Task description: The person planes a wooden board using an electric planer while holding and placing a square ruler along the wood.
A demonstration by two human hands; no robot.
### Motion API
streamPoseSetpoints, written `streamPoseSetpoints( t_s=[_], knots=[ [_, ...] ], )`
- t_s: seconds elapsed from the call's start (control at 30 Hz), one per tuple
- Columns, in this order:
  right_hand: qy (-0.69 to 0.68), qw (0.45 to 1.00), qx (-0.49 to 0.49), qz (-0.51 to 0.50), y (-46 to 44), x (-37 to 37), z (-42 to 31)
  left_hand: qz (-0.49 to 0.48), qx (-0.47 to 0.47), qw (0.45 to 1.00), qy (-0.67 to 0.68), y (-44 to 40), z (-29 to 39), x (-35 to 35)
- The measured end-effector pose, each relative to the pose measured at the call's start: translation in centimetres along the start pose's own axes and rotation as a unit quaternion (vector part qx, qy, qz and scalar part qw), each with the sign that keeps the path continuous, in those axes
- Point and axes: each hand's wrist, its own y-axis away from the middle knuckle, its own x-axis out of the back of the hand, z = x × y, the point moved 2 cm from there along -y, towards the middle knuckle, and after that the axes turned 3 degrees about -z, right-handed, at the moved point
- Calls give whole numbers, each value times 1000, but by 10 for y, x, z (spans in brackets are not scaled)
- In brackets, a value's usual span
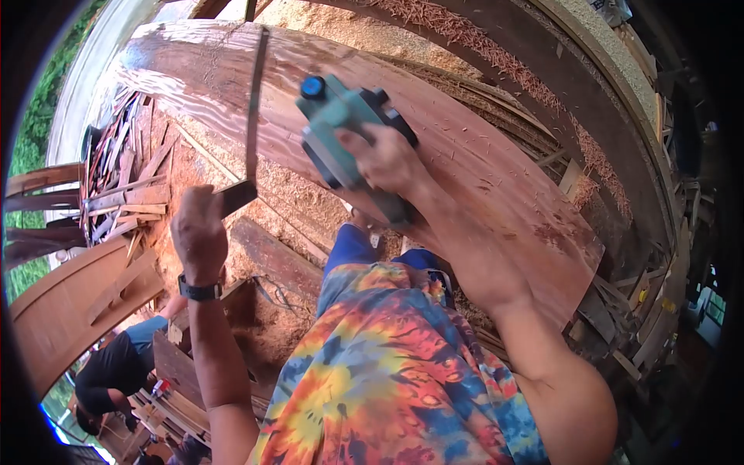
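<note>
My left hand (200,236), with a dark watch on its wrist, is closed on the short stock of a try square (253,116). The square's long dark blade points away from me across the near edge of a wide reddish-brown wooden slab (496,194). My right hand (390,159) is wrapped round the handle of a teal electric planer (329,136) with a blue front knob. The planer is over the middle of the slab and slightly blurred. Whether its sole touches the wood cannot be seen.
Dark beams (496,58) strewn with reddish shavings run behind the slab. Scrap wood sticks (128,174) are piled at the left, and sawdust (287,205) covers the ground. A person in dark clothing (116,372) bends over at lower left, near a curved wooden panel (77,302).
</note>
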Motion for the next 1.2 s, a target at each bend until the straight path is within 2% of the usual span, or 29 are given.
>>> streamPoseSetpoints(
  t_s=[0.07, 0.17, 0.27, 0.33, 0.47, 0.6, 0.77, 1.2],
  knots=[
    [-10, 999, -35, -4, 86, 27, 15, -25, -15, 998, 50, 17, 13, -22],
    [-98, 989, -115, -14, 216, 64, 61, -62, -40, 995, 68, 40, 42, -53],
    [-127, 981, -146, 12, 318, 99, 74, -82, -76, 993, 48, 54, 69, -72],
    [-118, 981, -151, 34, 366, 117, 85, -96, -85, 991, 30, 59, 78, -81],
    [-99, 983, -152, 18, 391, 134, 99, -100, -111, 989, 2, 58, 84, -92],
    [-137, 980, -147, -6, 359, 131, 93, -110, -114, 987, -20, 56, 89, -88],
    [-162, 979, -124, -30, 277, 114, 73, -98, -111, 989, -30, 54, 83, -80],
    [-77, 992, -48, -90, 29, 52, 12, 3, 56, 998, 41, 46, 3, -31]
  ],
)
